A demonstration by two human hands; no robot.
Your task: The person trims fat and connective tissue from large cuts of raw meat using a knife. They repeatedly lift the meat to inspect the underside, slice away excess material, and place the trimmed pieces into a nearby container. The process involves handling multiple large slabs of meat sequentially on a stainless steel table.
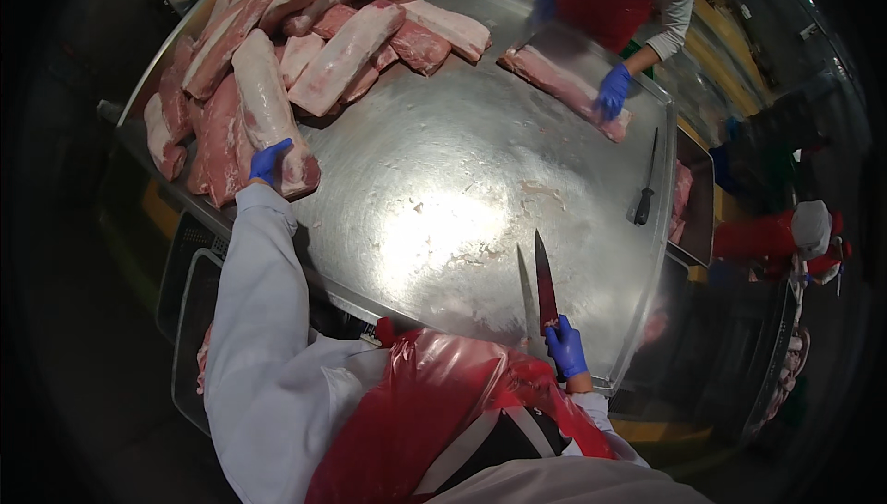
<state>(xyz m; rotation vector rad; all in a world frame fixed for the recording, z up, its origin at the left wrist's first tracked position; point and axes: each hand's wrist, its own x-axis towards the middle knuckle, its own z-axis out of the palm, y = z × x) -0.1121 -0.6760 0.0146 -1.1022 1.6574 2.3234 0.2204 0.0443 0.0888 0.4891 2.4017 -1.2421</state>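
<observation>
My left hand [268,162], in a blue glove, grips the near end of a long pale pork loin [263,88]. That loin lies slanted at the front of a heap of similar loins [217,130] on the left of the steel table [425,153]. My right hand [566,349], also blue-gloved, is closed round the handle of a long knife [543,282]. Its blade points away from me, over the near right part of the table, and touches no meat.
Across the table a co-worker's gloved hand [613,91] rests on another loin [564,86]. A second knife [650,181] lies near the right edge. A metal bin with meat [682,194] stands beyond that edge, and a crate [189,319] at the lower left.
</observation>
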